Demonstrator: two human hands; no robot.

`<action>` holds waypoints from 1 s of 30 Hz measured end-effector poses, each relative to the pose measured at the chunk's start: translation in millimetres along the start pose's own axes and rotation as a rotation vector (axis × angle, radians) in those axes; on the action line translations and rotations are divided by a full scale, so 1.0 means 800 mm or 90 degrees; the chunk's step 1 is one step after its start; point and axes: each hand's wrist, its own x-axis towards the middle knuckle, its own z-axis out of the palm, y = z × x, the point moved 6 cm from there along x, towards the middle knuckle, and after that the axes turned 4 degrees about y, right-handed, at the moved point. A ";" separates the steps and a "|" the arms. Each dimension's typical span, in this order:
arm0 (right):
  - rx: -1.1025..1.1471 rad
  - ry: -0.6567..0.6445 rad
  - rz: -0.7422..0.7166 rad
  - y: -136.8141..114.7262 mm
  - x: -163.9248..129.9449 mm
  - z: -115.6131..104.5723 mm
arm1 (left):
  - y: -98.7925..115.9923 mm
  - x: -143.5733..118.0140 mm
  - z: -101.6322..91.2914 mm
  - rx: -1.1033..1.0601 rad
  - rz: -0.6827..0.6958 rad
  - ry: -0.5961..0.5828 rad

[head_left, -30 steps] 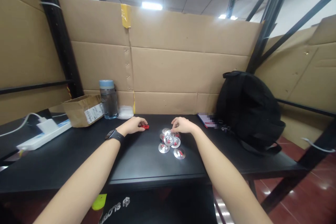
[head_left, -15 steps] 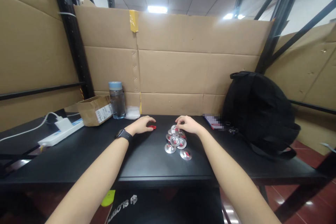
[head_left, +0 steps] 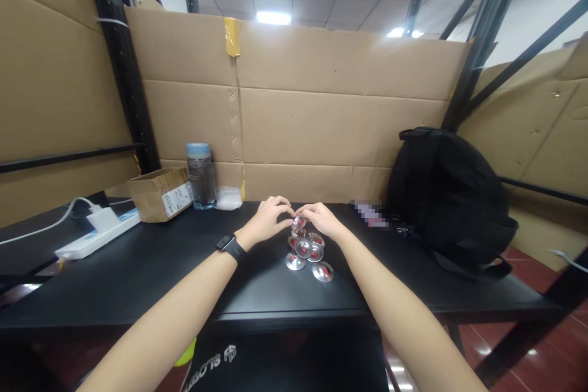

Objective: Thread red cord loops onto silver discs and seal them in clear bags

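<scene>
My left hand, with a dark watch on its wrist, meets my right hand over the table. Between their fingertips is a small shiny finger cymbal with a red strap at its middle, lifted and tilted. Both hands pinch its edge. Just below lies a loose pile of several more silver finger cymbals with red centres, some overlapping. One cymbal sits apart at the near right of the pile. The small red piece seen earlier by my left hand is not visible now.
Along the left stand a power strip with a white plug, an open cardboard box, and a water bottle beside a clear plastic packet. A black backpack occupies the right. Cardboard walls enclose the black table.
My left hand has moved right to meet my right hand. A finger cymbal is now held between both, slightly left of where my right hand had it. The view has shifted slightly.
</scene>
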 end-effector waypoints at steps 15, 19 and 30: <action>0.319 -0.025 0.128 0.002 -0.006 0.022 | 0.028 -0.001 0.001 0.058 0.027 0.037; 0.428 -0.085 0.118 -0.010 -0.014 0.028 | 0.021 -0.001 0.000 0.057 0.017 0.078; 0.332 0.017 0.011 -0.012 -0.009 0.006 | 0.009 0.003 -0.013 0.077 -0.014 0.134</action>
